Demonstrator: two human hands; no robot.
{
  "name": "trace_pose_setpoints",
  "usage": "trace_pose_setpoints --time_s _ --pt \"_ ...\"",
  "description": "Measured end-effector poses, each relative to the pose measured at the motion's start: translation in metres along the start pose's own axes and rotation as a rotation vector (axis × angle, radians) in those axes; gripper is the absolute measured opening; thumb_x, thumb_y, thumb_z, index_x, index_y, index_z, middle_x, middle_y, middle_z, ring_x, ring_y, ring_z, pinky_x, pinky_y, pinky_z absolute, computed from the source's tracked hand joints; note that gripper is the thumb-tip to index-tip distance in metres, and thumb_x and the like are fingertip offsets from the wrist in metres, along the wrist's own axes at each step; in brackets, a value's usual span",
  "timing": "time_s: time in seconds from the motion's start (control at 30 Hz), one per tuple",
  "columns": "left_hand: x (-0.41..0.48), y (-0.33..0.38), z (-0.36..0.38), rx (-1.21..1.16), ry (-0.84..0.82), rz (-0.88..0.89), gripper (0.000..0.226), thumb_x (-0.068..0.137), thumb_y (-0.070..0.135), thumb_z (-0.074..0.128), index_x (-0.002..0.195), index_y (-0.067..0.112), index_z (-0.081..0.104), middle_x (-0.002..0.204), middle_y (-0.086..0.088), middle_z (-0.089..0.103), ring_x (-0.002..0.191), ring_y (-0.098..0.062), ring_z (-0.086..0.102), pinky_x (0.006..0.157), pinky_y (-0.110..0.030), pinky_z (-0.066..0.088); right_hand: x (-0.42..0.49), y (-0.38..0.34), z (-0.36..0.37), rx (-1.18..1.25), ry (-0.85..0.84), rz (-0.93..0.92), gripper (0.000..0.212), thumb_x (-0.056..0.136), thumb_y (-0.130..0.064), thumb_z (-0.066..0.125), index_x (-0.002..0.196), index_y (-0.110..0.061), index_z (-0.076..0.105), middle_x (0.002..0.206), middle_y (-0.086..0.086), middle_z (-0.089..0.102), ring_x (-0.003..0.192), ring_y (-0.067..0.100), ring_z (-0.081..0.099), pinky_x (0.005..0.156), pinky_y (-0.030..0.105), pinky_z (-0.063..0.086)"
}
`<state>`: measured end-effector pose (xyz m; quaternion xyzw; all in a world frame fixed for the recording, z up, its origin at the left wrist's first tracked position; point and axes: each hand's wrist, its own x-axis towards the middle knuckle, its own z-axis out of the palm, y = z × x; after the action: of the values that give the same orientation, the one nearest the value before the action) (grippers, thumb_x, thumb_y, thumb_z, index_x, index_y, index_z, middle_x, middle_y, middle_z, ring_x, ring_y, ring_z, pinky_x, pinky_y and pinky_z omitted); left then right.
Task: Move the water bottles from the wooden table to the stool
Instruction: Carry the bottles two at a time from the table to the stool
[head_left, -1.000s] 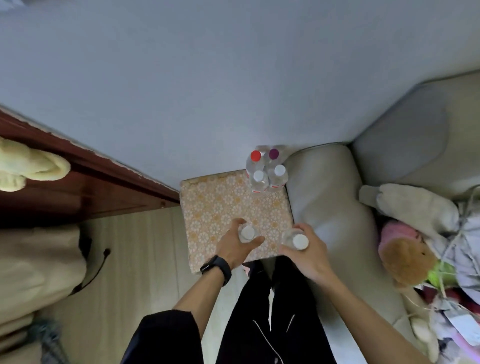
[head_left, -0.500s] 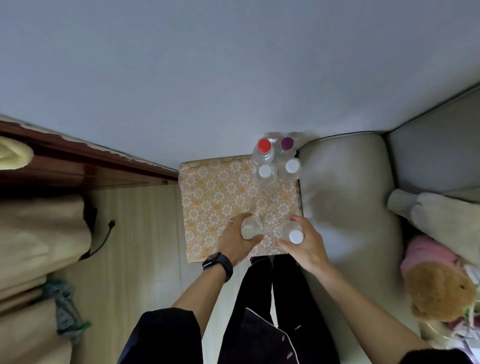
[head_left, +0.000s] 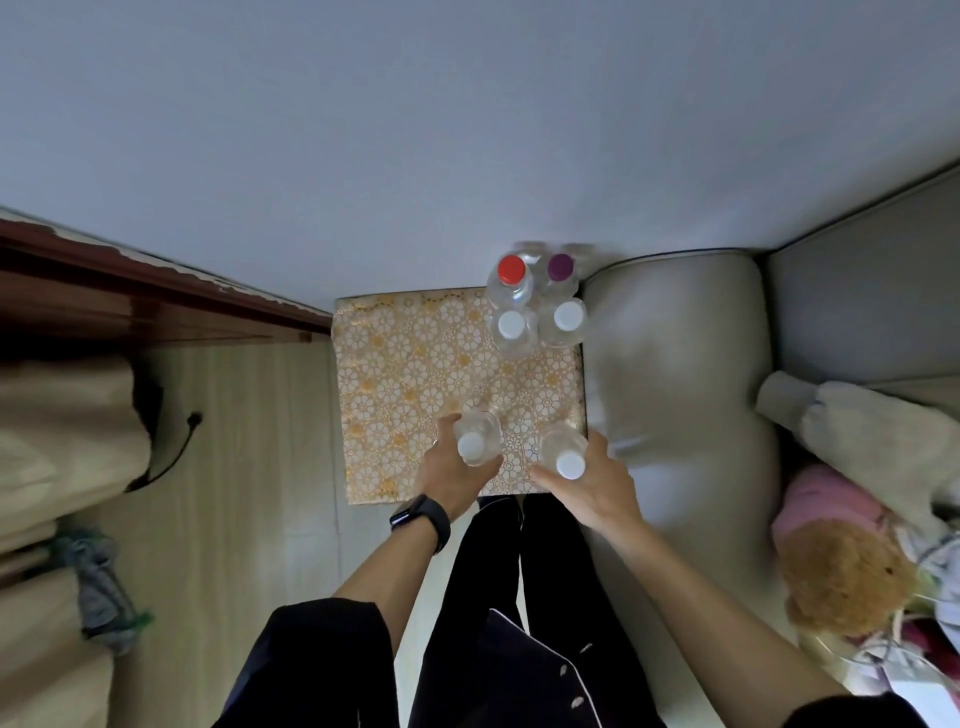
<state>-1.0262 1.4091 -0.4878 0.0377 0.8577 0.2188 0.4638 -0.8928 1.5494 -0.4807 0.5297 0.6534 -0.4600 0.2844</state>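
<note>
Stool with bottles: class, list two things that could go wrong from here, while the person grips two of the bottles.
1. The right bottle, gripped by the right hand, is at the stool's front right corner. Set down there, it might tip off towards the sofa.
2. Four bottles stand tightly packed at the far right corner. Pushing the left bottle, gripped by the left hand, against them could topple several.

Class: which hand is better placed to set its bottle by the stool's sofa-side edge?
Likely the right hand: the right bottle is at that stool edge; the left hand holds the left bottle mid-stool.
</note>
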Motion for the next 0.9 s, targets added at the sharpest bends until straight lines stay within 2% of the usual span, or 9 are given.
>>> trace_pose_setpoints --time_s 0.1,0.2,0.4,0.47,0.57,0.67,0.73,0.83,0.9 --pt "0.001 0.006 0.002 0.066 0.019 0.004 0.078 0.079 0.048 0.072 0.138 0.027 0.025 0.096 0.002 0.067 0.08 -0.019 0.067 0.064 -0.033 0.056 0.002 -0.01 -0.004 0.011 0.042 0.022 0.076 0.07 -0.059 0.074 0.13 -0.018 0.051 0.107 -0.003 0.061 0.099 0.022 0.059 0.077 0.029 0.045" --pt "0.006 0.019 0.006 0.095 0.016 0.01 0.078 0.077 0.052 0.068 0.137 0.029 0.024 0.097 0.0 0.068 0.084 -0.025 0.067 0.078 -0.045 0.058 0.006 -0.018 -0.016 0.042 0.082 -0.02 0.058 0.068 -0.049 0.077 0.119 -0.026 0.059 0.096 -0.009 0.063 0.094 0.018 0.062 0.078 0.027 0.048" --pt "0.027 0.055 0.015 0.015 -0.028 0.114 0.079 0.081 0.046 0.071 0.14 0.021 0.025 0.097 0.004 0.064 0.087 -0.024 0.067 0.072 -0.038 0.056 0.023 -0.04 -0.038 0.153 0.138 -0.114 0.065 0.065 -0.052 0.076 0.126 -0.037 0.058 0.1 -0.017 0.065 0.084 0.001 0.058 0.061 0.009 0.037" --pt "0.035 0.066 0.017 -0.01 -0.017 0.127 0.076 0.082 0.044 0.072 0.138 0.019 0.028 0.097 0.002 0.065 0.088 -0.024 0.066 0.068 -0.034 0.053 0.029 -0.051 -0.044 0.194 0.147 -0.134 0.064 0.064 -0.054 0.076 0.123 -0.039 0.059 0.102 -0.018 0.066 0.086 -0.004 0.059 0.062 0.012 0.042" --pt "0.044 0.076 0.016 -0.05 0.009 0.122 0.073 0.081 0.035 0.076 0.136 0.017 0.032 0.105 -0.003 0.066 0.088 -0.024 0.064 0.063 -0.03 0.049 0.04 -0.062 -0.052 0.224 0.13 -0.137 0.052 0.068 -0.053 0.076 0.114 -0.035 0.062 0.097 -0.019 0.066 0.093 0.004 0.062 0.069 0.018 0.048" --pt "0.048 0.073 0.013 -0.082 -0.019 0.101 0.079 0.077 0.03 0.081 0.138 0.02 0.031 0.11 -0.004 0.066 0.095 -0.027 0.065 0.075 -0.037 0.055 0.045 -0.068 -0.058 0.187 0.061 -0.154 0.046 0.071 -0.051 0.076 0.112 -0.034 0.063 0.095 -0.019 0.067 0.086 -0.003 0.059 0.057 0.009 0.038" --pt "0.048 0.07 0.012 -0.068 -0.025 0.108 0.086 0.075 0.029 0.082 0.142 0.022 0.028 0.113 -0.003 0.066 0.099 -0.027 0.065 0.08 -0.04 0.056 0.047 -0.07 -0.059 0.175 0.021 -0.154 0.046 0.072 -0.049 0.076 0.113 -0.034 0.061 0.099 -0.014 0.068 0.083 -0.006 0.057 0.05 0.009 0.038" --pt "0.053 0.072 0.011 -0.055 -0.029 0.105 0.096 0.075 0.025 0.082 0.149 0.022 0.022 0.119 -0.004 0.067 0.104 -0.029 0.064 0.086 -0.045 0.055 0.047 -0.067 -0.061 0.196 -0.019 -0.155 0.046 0.077 -0.041 0.077 0.116 -0.032 0.056 0.104 -0.009 0.067 0.082 -0.002 0.057 0.057 0.014 0.042" --pt "0.056 0.075 0.01 -0.062 -0.04 0.103 0.097 0.076 0.024 0.081 0.151 0.02 0.02 0.119 -0.005 0.067 0.103 -0.029 0.065 0.085 -0.043 0.055 0.047 -0.065 -0.062 0.215 -0.038 -0.173 0.063 0.078 -0.038 0.077 0.133 -0.033 0.046 0.105 -0.013 0.061 0.087 0.005 0.056 0.062 0.013 0.039"
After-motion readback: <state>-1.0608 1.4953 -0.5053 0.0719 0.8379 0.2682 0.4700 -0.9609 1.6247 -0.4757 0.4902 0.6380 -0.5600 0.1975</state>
